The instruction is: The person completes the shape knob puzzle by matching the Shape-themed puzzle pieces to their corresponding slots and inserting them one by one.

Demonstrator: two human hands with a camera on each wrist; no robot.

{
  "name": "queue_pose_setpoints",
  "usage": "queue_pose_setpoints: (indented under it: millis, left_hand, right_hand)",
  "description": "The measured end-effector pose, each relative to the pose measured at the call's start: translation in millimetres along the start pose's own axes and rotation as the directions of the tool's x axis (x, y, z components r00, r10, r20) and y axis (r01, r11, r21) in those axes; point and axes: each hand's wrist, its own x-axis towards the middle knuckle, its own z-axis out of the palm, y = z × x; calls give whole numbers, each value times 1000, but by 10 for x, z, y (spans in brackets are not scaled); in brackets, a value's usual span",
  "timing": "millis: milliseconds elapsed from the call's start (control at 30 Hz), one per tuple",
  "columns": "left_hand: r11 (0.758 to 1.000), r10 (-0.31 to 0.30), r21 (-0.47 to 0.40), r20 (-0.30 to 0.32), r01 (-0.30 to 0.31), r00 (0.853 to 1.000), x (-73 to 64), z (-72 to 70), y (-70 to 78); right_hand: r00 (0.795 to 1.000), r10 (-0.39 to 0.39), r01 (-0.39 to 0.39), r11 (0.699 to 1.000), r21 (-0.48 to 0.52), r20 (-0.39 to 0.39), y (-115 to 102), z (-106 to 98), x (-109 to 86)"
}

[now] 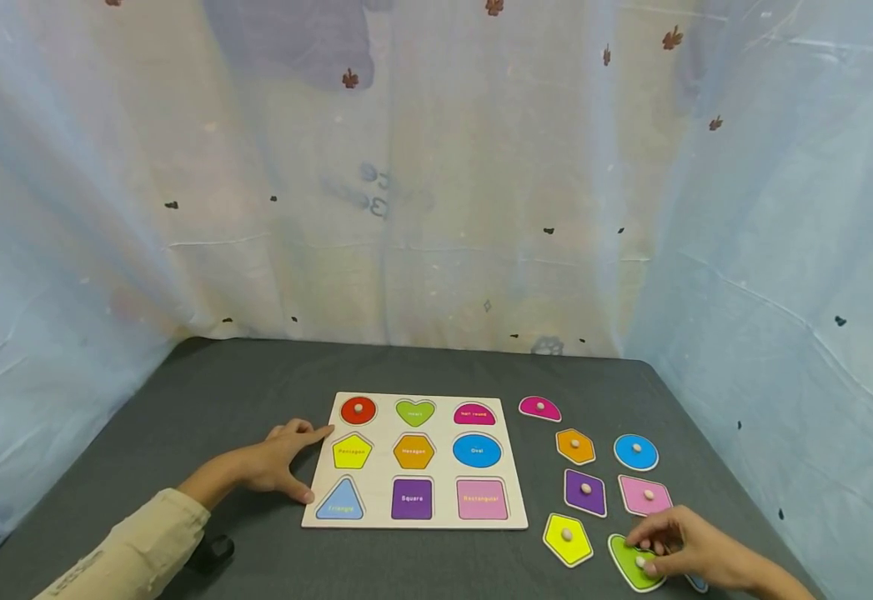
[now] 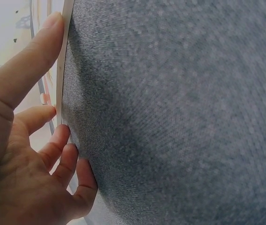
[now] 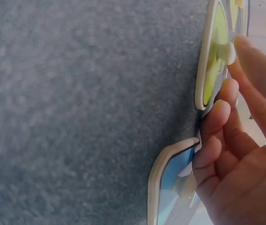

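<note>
A white shape-puzzle board (image 1: pixel 379 485) lies flat on the dark table. My left hand (image 1: pixel 274 461) rests at its left edge, thumb and index finger spread apart and touching the rim; the board's edge (image 2: pixel 60 70) also shows in the left wrist view. At the lower right, a green heart piece (image 1: pixel 619 552) lies on the table under my right hand (image 1: pixel 694 546). The thumb is against its wooden knob (image 3: pixel 230 54), with the index fingertip a little apart above the piece. Beside this hand is a blue piece (image 3: pixel 172 180), mostly covered by it in the head view.
Right of the board lie knobbed pieces: magenta half round (image 1: pixel 529 405), orange hexagon (image 1: pixel 567 442), blue oval (image 1: pixel 625 454), purple square (image 1: pixel 574 483), pink rectangle (image 1: pixel 633 492) and yellow pentagon (image 1: pixel 559 546). A red circle (image 1: pixel 349 410) sits in the board. A black object (image 1: pixel 213 552) lies near the left sleeve.
</note>
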Motion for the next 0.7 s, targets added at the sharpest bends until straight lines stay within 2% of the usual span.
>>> queue_pose_setpoints:
  millis: [100,233,533,700]
  left_hand:
    - [1000,6,-5,-1,-6,1000,-3,1,-11]
    - [1000,9,-10,5,-9,1000,12,-3,-11]
    - [1000,12,-8,2,-12,1000,19,-14,11]
    - [1000,12,-7,2,-12,1000,-4,-5,-9]
  right_hand:
    - [999,-34,34,998,-43,-15,28,14,6]
    - [998,-41,36,994,-102,-45,48,13,-12]
    - [998,13,-20,993,-112,-63,21,-11,-26]
    - [996,14,-23,993,-114,-86,-46,-56,16]
